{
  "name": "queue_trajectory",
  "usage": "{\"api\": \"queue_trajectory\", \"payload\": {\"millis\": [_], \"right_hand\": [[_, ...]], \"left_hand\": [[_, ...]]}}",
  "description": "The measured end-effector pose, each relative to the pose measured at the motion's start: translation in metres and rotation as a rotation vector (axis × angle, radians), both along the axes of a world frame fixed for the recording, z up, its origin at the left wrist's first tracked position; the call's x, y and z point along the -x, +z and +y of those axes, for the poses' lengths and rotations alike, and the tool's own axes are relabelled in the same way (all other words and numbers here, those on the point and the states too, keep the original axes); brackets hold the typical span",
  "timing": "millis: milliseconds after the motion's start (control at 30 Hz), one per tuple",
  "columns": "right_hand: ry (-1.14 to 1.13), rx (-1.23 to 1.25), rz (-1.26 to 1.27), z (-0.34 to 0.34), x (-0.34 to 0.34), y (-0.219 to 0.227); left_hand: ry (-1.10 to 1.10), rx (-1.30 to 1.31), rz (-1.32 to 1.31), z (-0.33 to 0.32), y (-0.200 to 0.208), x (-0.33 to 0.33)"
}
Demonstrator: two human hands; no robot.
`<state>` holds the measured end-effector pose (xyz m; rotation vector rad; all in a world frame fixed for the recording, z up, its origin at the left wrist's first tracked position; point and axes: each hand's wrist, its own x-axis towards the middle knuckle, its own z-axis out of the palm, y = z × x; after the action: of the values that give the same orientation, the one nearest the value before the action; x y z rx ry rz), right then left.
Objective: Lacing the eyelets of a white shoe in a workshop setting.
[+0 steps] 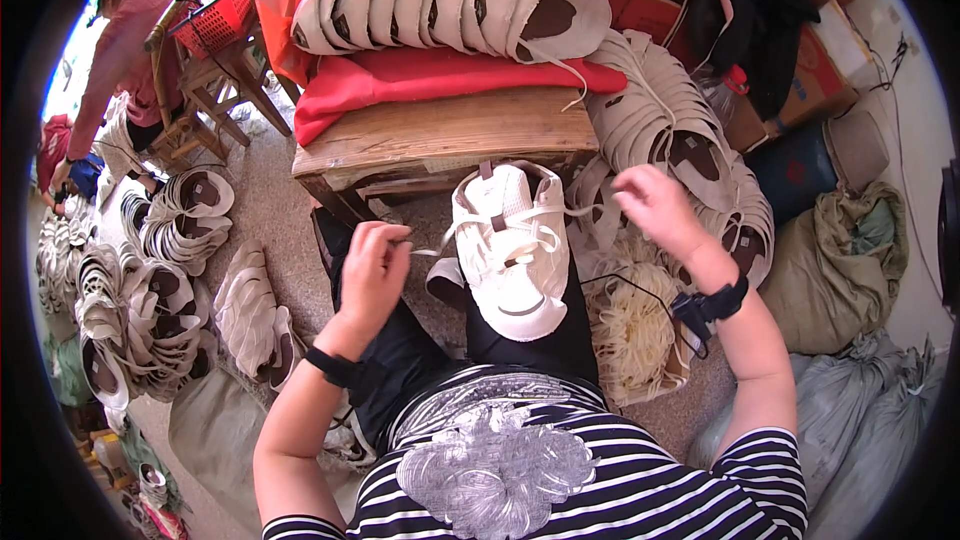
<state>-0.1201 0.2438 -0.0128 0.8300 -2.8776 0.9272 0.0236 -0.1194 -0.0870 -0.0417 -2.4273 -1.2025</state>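
1. We see one white shoe upper lying across the dark-trousered thighs, toe toward the body, opening toward the wooden surface.
2. The lace already crosses the upper's front, and strands run out on both sides, so we judge the lacing to be partly or largely in place.
3. The left hand is off the upper's left side, its fingers pressed together and pinching the lace near that end.
4. The right hand is raised to the right, fingers bent near the other strand; we cannot tell whether they grip it.
5. What is left, in our judgement, is drawing the strands even and settling the loose loops over the tongue, which look slack. Many nested uppers lie on a red cloth on the surface, and a carton holds a heap of loose laces.
6. We cannot make out the eyelets or how many are threaded; the upper's underside is hidden, and both lace tips are too small to follow.
7. A dark-lined piece behind the upper is mostly covered, and another person is partly cut off at upper left.
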Motion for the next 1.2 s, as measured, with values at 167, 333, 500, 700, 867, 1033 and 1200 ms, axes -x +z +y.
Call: {"api": "queue_trajectory", "payload": {"millis": [167, 333, 500, 700, 867, 1033, 1200], "right_hand": [[0.365, 0.056, 0.105, -0.081, -0.040, 0.029], [0.467, -0.090, 0.147, -0.092, -0.036, 0.008], [0.361, -0.077, 0.199, -0.103, -0.048, 0.018], [0.235, 0.408, -0.579, -0.103, -0.055, -0.003], [0.190, 0.589, -0.993, -0.090, -0.043, 0.018], [0.328, 0.189, -0.325, -0.086, -0.040, 0.020], [0.519, 0.115, 0.032, -0.086, -0.037, 0.005]], "left_hand": [[-0.073, -0.144, 0.079, 0.040, 0.018, 0.020], [-0.134, -0.030, -0.095, 0.057, 0.030, 0.040], [-0.101, -0.003, -0.081, 0.060, 0.029, 0.044], [-0.131, 0.007, 0.014, 0.061, 0.039, 0.039], [-0.125, -0.024, 0.029, 0.047, 0.037, 0.035], [-0.141, -0.343, -0.126, 0.036, 0.023, 0.027], [-0.127, -0.688, -0.078, 0.007, 0.020, 0.032]]}}
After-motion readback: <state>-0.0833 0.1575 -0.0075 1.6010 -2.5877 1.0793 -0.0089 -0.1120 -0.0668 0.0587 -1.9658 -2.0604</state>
